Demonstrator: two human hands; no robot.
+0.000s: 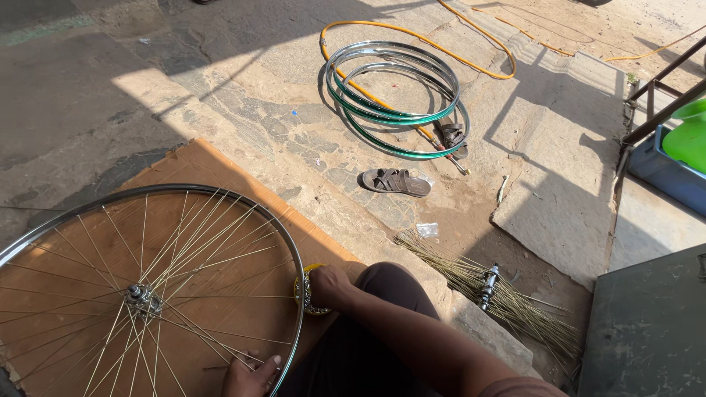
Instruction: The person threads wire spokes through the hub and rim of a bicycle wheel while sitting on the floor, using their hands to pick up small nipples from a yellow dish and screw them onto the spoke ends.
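While wheel (147,294) lay flat on cardboard (213,165), left hand (250,376) gripped rim edge, fingers curled shut; right hand (327,285) closed on yellow spool (303,294) beside rim.

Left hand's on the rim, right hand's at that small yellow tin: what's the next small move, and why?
Probably lift the right hand from the yellow tin to the wheel: spokes already run from hub to rim, and the left hand steadies the near edge.

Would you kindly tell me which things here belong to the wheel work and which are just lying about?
In use: spoked wheel, left hand at its rim, right hand on a small round tin.

Lying about: green rims, sandal, yellow hose, loose spokes, spare hub.
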